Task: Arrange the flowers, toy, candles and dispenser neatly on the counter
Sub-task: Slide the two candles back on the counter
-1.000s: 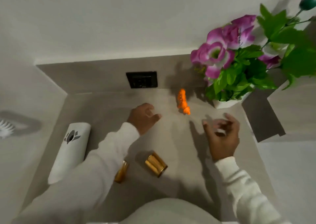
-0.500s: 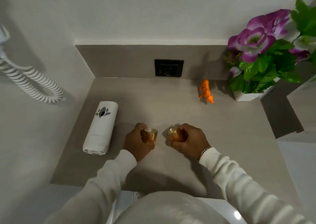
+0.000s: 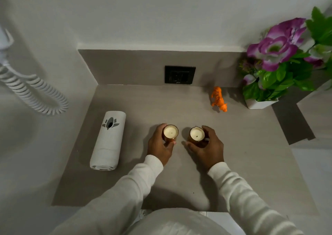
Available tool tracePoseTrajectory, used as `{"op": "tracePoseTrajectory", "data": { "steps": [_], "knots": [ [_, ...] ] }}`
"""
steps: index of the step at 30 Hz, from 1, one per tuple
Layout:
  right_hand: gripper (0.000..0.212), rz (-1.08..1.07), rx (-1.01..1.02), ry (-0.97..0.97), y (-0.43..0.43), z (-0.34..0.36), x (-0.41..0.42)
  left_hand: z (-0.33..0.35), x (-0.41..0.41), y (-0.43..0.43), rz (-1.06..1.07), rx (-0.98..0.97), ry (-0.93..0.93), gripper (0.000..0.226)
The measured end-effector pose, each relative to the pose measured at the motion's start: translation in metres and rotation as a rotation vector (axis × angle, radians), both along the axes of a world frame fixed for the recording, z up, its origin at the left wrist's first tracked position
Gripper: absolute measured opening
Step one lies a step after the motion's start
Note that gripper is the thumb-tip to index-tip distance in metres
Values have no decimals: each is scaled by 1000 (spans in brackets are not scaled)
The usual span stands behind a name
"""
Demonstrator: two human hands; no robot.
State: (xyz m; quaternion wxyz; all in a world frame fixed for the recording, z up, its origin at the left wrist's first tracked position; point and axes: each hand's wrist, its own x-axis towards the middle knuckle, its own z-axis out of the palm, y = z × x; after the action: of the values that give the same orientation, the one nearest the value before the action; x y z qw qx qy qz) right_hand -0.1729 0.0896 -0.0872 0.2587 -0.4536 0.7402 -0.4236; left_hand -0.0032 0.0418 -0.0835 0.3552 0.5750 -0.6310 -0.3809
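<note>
- The counter (image 3: pixel 251 163) is a flat grey-beige surface set into a corner, with a low upstand of the same colour along its back edge.
- A white dispenser (image 3: pixel 107 141) lies on its side near the left edge, its long axis running front to back.
- Two candles in gold holders stand upright near the middle, close together but apart: the left candle (image 3: pixel 170 132) and the right candle (image 3: pixel 197 135).
- An orange toy tiger (image 3: pixel 218 99) stands toward the back right.
- A white pot of purple flowers (image 3: pixel 280 55) sits in the back right corner, just beside the toy.
</note>
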Motion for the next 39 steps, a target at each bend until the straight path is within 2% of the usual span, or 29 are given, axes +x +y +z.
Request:
{"op": "tracePoseTrajectory", "data": {
  "steps": [2, 7, 20, 24, 29, 32, 36, 37, 39],
  "knots": [
    [80, -32, -11, -23, 6, -5, 5, -2, 0, 3, 21, 12, 39, 68],
    [55, -91, -40, -24, -10, -9, 8, -1, -7, -12, 101, 10, 112, 56],
    [55, -99, -56, -8, -184, -7, -29, 4, -56, -179, 162, 62, 59, 54],
    [59, -123, -62, -4, -201, -9, -30, 0, -62, -196, 163, 66, 73, 52],
    [82, -194, 21, -90, -177, -6, -14, 15, -53, -183, 159, 114, 138, 58],
    [79, -59, -19, -50, -121, -3, 15, 27, -23, -157, 96, 102, -12, 54],
    [77, 384, -26, 263, -64, -3, 53, 49, 44, -98, 111, -214, -251, 40],
    [79, 467, -3, 338, -60, -4, 61, 52, 60, -85, 132, -233, -306, 41],
    [82, 572, 47, 460, -61, -6, 75, 54, 92, -66, 210, -154, -425, 49]
  ]
}}
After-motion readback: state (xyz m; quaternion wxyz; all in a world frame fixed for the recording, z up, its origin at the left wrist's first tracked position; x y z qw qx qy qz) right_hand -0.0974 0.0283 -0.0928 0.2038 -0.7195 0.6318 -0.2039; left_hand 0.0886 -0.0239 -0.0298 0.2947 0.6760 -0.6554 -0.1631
